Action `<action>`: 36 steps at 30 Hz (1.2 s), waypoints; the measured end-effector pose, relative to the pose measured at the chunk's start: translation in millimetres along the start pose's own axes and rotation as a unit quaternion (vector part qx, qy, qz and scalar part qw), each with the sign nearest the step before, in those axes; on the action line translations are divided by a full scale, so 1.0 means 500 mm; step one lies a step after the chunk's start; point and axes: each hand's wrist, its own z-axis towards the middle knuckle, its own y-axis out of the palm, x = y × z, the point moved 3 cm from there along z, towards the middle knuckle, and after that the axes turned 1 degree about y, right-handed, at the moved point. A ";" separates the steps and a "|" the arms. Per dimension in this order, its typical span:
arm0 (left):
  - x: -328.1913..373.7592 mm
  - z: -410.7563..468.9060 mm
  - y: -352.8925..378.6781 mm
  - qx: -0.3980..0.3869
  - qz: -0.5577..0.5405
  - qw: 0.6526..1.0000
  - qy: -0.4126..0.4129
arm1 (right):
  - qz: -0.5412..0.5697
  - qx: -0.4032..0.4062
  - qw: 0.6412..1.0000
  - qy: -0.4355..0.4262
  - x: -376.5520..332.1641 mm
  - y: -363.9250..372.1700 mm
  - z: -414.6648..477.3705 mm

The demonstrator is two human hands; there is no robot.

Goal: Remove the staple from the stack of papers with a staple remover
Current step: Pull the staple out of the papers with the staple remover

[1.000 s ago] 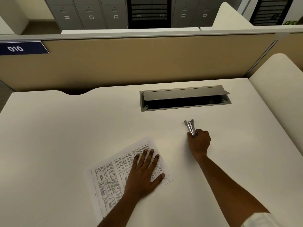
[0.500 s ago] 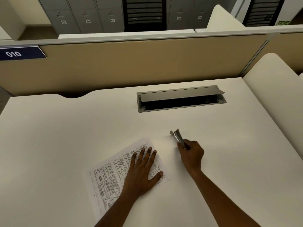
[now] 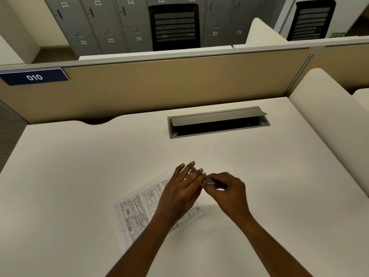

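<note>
Staple remover [image 3: 205,177] sits in our right hand [image 3: 229,191], fingers curled closed around its rear end; its long axis runs from lower right to upper left, metal tip pointing up-left over the top corner of the stack of papers [image 3: 143,206]; our left hand [image 3: 179,188] hovers open, fingers spread, touching the tool's front; the papers lie flat and slanted on the white desk [image 3: 79,176].
</note>
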 end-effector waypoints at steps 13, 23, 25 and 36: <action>0.075 -0.034 -0.069 0.039 -0.070 0.988 -0.135 | 0.254 -0.017 0.962 0.102 0.000 0.042 -0.088; 0.051 -0.047 -0.102 0.021 -0.381 0.855 -0.350 | 0.222 -0.063 0.970 0.081 -0.019 0.019 -0.095; 0.045 -0.040 -0.104 0.022 -0.389 0.843 -0.370 | 0.191 -0.080 0.976 0.072 -0.023 0.020 -0.097; 0.051 -0.050 -0.108 0.047 -0.403 0.834 -0.375 | 0.185 -0.125 0.972 0.069 -0.004 0.035 -0.115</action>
